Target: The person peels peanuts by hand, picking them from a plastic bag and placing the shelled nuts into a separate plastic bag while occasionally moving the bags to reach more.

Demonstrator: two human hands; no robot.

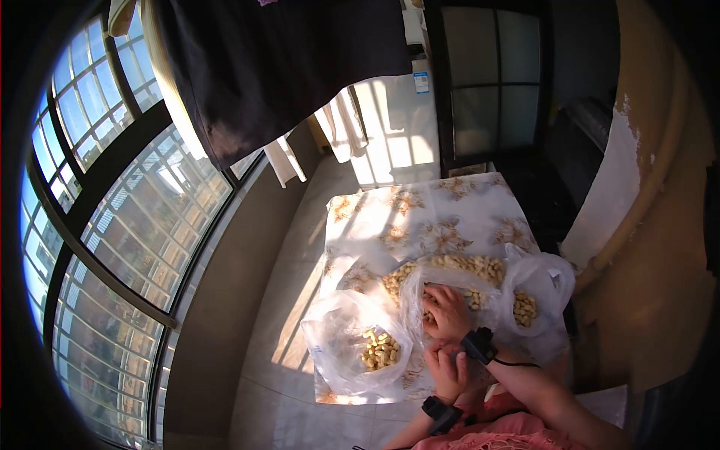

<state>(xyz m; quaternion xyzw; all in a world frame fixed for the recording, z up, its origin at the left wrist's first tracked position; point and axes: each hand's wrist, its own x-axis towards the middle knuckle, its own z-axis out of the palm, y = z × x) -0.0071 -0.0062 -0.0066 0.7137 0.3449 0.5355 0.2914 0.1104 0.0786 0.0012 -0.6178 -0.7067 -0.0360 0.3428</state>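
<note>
My right hand [447, 313] reaches into the middle clear plastic bag [411, 300], its fingers curled down at some peanuts; whether it grips any is hidden. Just below it, my left hand [445, 371] is held close to the bag's near edge, fingers bent, and what is between them cannot be made out. A second plastic bag [330, 337] with peanuts [380, 350] lies open on the left. On the right is a third bag [555, 281] holding peanuts [524, 309]. Loose peanuts [465, 264] spread in a band behind the middle bag.
A flowered cloth covers the table [375, 225]. Dark clothing [285, 67] hangs over its far left side. Barred windows [157, 217] stand at the left, a white cabinet [394, 127] and a dark glass-paned door [495, 90] behind. Black bands with a cable are on my wrists.
</note>
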